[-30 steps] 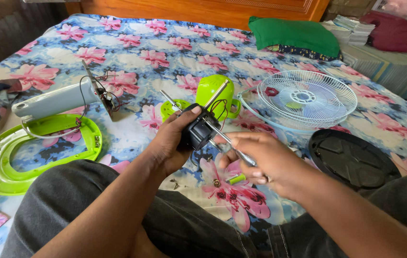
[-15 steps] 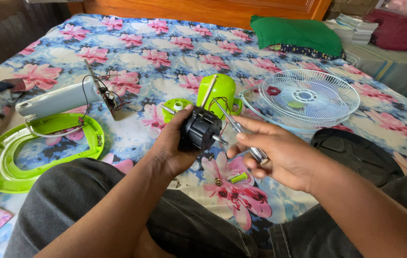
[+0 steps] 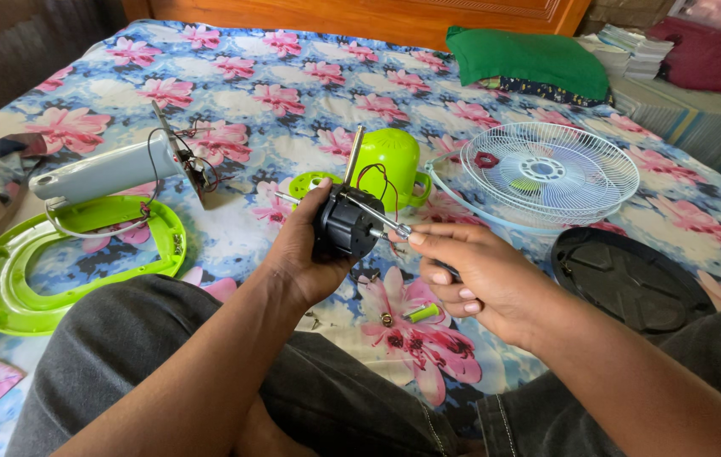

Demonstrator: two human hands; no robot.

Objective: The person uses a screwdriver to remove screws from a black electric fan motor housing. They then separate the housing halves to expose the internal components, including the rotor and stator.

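Floral bedsheet (image 3: pixel 292 110) forms the work surface, strewn with a white fan grille (image 3: pixel 546 173), a green motor cover (image 3: pixel 387 165) and a green U-shaped base (image 3: pixel 55 271). Above it, the left hand (image 3: pixel 305 254) clasps a black, ribbed cylindrical fan motor (image 3: pixel 345 227) with red wires. The right hand (image 3: pixel 483 283) pinches a screwdriver (image 3: pixel 377 220) whose shaft meets the motor.

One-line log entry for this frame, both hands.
left hand: grips black fan motor | right hand: holds screwdriver, tip at motor | surface: floral bedsheet
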